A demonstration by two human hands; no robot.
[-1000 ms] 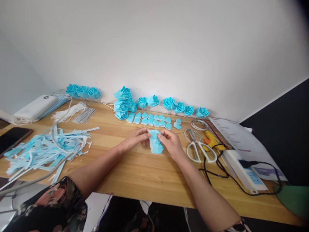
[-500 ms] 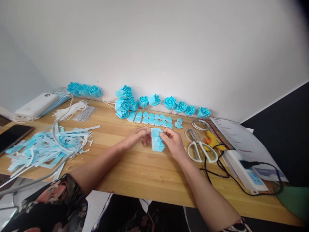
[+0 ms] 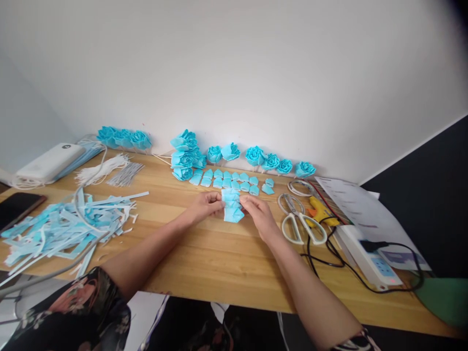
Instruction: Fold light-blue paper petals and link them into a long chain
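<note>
Between my hands is a light-blue pleated strip of thin material [image 3: 232, 207], with pointed folds along its right edge. My left hand [image 3: 205, 206] pinches its left edge between thumb and fingers. At the opposite edge, my right hand [image 3: 259, 212] has thumb and forefinger closed on a fold. Just beyond lie two rows of small folded blue petals [image 3: 236, 180] on the wooden table [image 3: 204, 263]. Behind these, several blue handmade flowers [image 3: 255, 156] lean along the wall, and more flowers [image 3: 185, 158] are heaped to their left.
On the right are scissors [image 3: 302, 222], a yellow glue gun [image 3: 321, 212], a power strip [image 3: 373, 258] with a black cable, and paper sheets [image 3: 354, 214]. Blue and white scraps [image 3: 69, 229], a phone [image 3: 20, 207], a white power bank [image 3: 51, 161] and grey wire strips [image 3: 126, 174] occupy the left.
My left thumb and fingers have closed further over the strip's left edge. My right hand's grip has shifted to its right edge, and more of the folds show. The view has shifted slightly.
</note>
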